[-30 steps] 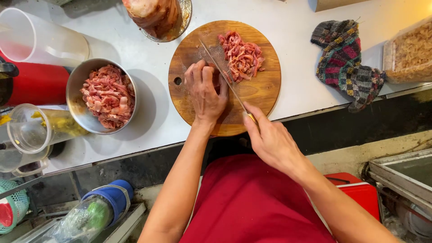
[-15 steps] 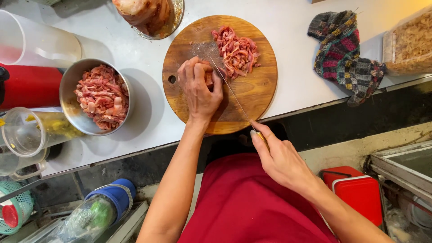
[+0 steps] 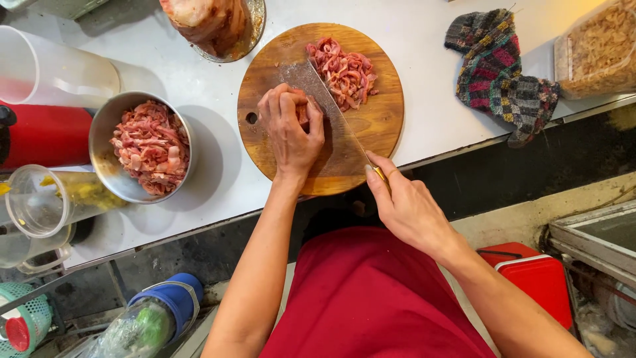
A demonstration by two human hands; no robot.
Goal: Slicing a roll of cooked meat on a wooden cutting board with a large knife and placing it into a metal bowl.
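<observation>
A round wooden cutting board [image 3: 381,122] lies on the white counter. My left hand [image 3: 290,129] presses down on a piece of raw meat [image 3: 303,113] on the board, fingers curled over it. My right hand [image 3: 404,205] grips the handle of a knife [image 3: 331,106] at the board's near edge; the broad blade runs along the right side of my left hand's fingers. A pile of sliced meat strips [image 3: 344,69] sits on the far right part of the board.
A metal bowl [image 3: 106,132] full of sliced meat stands left of the board. A dish with a large meat chunk [image 3: 209,23] is at the back. A knitted cloth [image 3: 503,73], a clear container [image 3: 596,53], a plastic jug [image 3: 46,69] and a red box [image 3: 536,285] surround the spot.
My left hand has slid back along the meat towards the board's left side. The knife blade has come down close beside its fingers. The view has shifted slightly.
</observation>
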